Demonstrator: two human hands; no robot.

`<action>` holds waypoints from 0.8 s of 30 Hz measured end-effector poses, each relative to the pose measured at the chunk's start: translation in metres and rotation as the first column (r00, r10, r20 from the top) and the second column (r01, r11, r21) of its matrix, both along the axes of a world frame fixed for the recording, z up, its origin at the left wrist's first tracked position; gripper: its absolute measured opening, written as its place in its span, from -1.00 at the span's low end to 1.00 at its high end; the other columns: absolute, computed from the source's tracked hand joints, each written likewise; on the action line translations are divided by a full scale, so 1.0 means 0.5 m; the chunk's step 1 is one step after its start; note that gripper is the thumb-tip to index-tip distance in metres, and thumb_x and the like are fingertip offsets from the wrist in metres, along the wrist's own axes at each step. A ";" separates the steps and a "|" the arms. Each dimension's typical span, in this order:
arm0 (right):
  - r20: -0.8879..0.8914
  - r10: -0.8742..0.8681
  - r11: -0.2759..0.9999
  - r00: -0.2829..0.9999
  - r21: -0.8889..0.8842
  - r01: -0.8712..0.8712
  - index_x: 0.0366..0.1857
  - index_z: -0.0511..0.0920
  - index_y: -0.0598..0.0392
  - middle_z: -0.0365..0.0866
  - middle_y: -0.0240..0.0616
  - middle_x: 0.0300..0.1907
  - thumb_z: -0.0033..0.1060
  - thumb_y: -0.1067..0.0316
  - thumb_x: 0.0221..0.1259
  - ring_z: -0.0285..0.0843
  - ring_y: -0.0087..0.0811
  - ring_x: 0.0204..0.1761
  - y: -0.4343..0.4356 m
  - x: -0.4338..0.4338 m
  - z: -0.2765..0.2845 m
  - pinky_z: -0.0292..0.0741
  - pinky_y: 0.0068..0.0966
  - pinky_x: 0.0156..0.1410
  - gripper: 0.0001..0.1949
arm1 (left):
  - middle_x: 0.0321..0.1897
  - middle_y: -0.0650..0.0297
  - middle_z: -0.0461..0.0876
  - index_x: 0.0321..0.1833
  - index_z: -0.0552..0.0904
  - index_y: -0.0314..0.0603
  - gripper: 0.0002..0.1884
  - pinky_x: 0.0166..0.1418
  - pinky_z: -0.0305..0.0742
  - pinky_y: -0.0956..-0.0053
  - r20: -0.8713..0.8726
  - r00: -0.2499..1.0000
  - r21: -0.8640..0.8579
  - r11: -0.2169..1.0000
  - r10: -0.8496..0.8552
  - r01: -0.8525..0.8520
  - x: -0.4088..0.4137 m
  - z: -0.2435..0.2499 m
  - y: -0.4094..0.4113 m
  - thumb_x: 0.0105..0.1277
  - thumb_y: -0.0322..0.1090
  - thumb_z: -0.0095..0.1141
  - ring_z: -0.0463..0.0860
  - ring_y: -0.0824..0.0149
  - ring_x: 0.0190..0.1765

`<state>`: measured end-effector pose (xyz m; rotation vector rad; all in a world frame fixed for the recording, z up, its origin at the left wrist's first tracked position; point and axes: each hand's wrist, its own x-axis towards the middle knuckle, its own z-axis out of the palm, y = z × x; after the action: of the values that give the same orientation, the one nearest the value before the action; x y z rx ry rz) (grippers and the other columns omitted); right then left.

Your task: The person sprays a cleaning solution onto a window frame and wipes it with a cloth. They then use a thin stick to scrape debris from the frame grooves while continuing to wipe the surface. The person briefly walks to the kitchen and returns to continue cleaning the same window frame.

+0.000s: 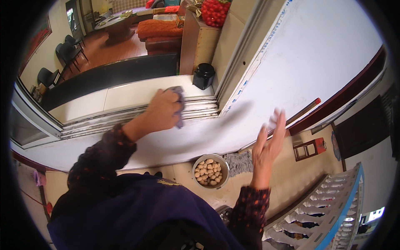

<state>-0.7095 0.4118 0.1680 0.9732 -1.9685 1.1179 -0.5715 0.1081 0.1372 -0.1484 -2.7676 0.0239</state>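
Note:
My left hand [156,111] grips a crumpled grey-purple cloth [179,117] above the window's sliding track [201,107]. Dark grime streaks the rails of this track. Whether the cloth touches them cannot be made out. My right hand [268,148] is raised in the air, fingers apart and slightly blurred, with nothing in it. Behind it stands the white wall [300,56]. On the tiled inner sill [137,92] a black lidded canister [203,76] stands in the corner by the window frame [240,53].
Below on the floor sits a bucket of potatoes [208,172], beside a grey mop head [239,163]. A small red-brown wooden stool [309,149] is further right. A white balustrade [307,209] with a blue edge runs along the lower right. The sliding sash [34,122] is at left.

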 end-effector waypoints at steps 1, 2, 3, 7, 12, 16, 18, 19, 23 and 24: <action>0.117 -0.022 1.000 0.993 0.008 0.022 0.48 0.27 0.30 0.49 0.06 0.36 0.08 0.45 0.43 0.58 -0.11 0.14 0.042 0.020 -0.043 0.55 -0.30 0.19 -0.45 | -0.21 0.17 0.58 -0.36 0.77 -0.14 -0.82 0.01 0.36 0.08 -0.001 0.999 0.060 0.998 0.036 -0.036 0.013 0.005 -0.013 0.00 -0.26 0.30 0.49 0.11 0.00; 0.237 -0.055 0.999 0.970 0.015 0.053 0.48 0.26 0.30 0.51 0.07 0.34 0.07 0.44 0.45 0.60 -0.15 0.10 0.081 0.042 -0.092 0.57 -0.32 0.14 -0.45 | -0.19 0.15 0.57 -0.35 0.77 -0.15 -0.82 0.00 0.36 0.08 0.005 0.998 0.116 0.992 0.059 -0.059 0.010 0.012 -0.020 0.00 -0.27 0.30 0.48 0.09 0.00; 0.303 -0.096 0.995 0.948 0.037 0.089 0.51 0.22 0.28 0.54 0.03 0.29 0.05 0.42 0.48 0.58 -0.24 0.00 0.116 0.064 -0.133 0.57 -0.39 0.07 -0.44 | -0.18 0.14 0.56 -0.35 0.76 -0.16 -0.82 0.00 0.36 0.10 -0.071 0.997 0.132 0.990 -0.037 0.046 -0.020 0.015 -0.014 0.00 -0.27 0.30 0.48 0.08 0.01; 0.511 -0.169 0.985 0.843 0.072 0.154 0.52 0.19 0.23 0.60 0.03 0.18 0.07 0.38 0.50 0.63 -0.23 -0.13 0.165 0.128 -0.242 0.60 -0.42 -0.09 -0.43 | -0.12 0.13 0.50 -0.35 0.76 -0.20 -0.81 0.06 0.33 0.14 -0.096 0.972 0.083 0.972 -0.213 0.221 -0.181 -0.020 0.065 0.03 -0.26 0.31 0.45 0.07 0.05; 0.628 -0.162 0.985 0.761 0.060 0.160 0.55 0.16 0.15 0.63 -0.05 0.08 0.06 0.36 0.53 0.62 -0.34 -0.21 0.166 0.148 -0.305 0.60 -0.43 -0.11 -0.42 | -0.17 0.14 0.50 -0.40 0.76 -0.22 -0.82 0.08 0.30 0.18 -0.143 0.970 -0.022 0.981 -0.195 0.194 -0.162 -0.019 0.094 -0.02 -0.30 0.28 0.45 0.06 0.03; 0.670 -0.108 0.994 0.734 0.046 0.104 0.56 0.16 0.14 0.66 -0.08 0.00 0.06 0.35 0.53 0.63 -0.38 -0.24 0.152 0.168 -0.329 0.60 -0.45 -0.12 -0.42 | -0.15 0.17 0.54 -0.40 0.79 -0.16 -0.84 0.10 0.30 0.18 -0.039 0.993 -0.014 0.993 -0.115 0.115 -0.059 0.002 0.032 0.00 -0.28 0.27 0.46 0.10 0.05; 0.662 -0.129 0.991 0.738 0.075 0.107 0.56 0.16 0.12 0.68 -0.09 -0.05 0.07 0.35 0.53 0.64 -0.38 -0.26 0.159 0.180 -0.357 0.60 -0.44 -0.14 -0.41 | -0.14 0.19 0.55 -0.38 0.79 -0.14 -0.82 0.09 0.31 0.17 -0.004 0.992 0.014 0.992 -0.126 0.127 -0.039 0.025 0.008 0.05 -0.21 0.30 0.47 0.11 0.05; 0.658 -0.136 0.991 0.740 0.096 0.096 0.56 0.16 0.11 0.69 -0.09 -0.08 0.07 0.35 0.53 0.65 -0.38 -0.27 0.165 0.184 -0.369 0.60 -0.44 -0.14 -0.41 | -0.14 0.19 0.55 -0.38 0.79 -0.14 -0.81 0.08 0.31 0.17 -0.069 0.985 -0.015 0.988 -0.157 0.157 -0.051 0.024 0.012 0.06 -0.19 0.31 0.46 0.12 0.06; 0.675 -0.124 0.992 0.728 0.100 0.076 0.55 0.17 0.11 0.71 -0.12 -0.15 0.10 0.35 0.52 0.67 -0.36 -0.31 0.158 0.207 -0.386 0.61 -0.42 -0.16 -0.41 | -0.13 0.21 0.54 -0.35 0.81 -0.11 -0.79 0.08 0.28 0.19 -0.096 0.980 -0.099 0.981 -0.176 0.167 -0.164 0.007 0.070 0.11 -0.14 0.34 0.44 0.16 0.08; 0.683 -0.123 0.992 0.720 0.095 0.080 0.55 0.17 0.11 0.71 -0.12 -0.16 0.11 0.35 0.51 0.68 -0.35 -0.32 0.153 0.215 -0.380 0.61 -0.41 -0.17 -0.41 | -0.13 0.22 0.54 -0.34 0.81 -0.11 -0.78 0.09 0.27 0.20 -0.054 0.985 -0.096 0.983 -0.161 0.155 -0.179 0.010 0.080 0.11 -0.14 0.33 0.44 0.17 0.08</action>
<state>-0.6022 0.4882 -0.0221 0.4754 -2.6149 1.5133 -0.6609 0.1479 0.1422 -0.3845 -2.6854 0.1120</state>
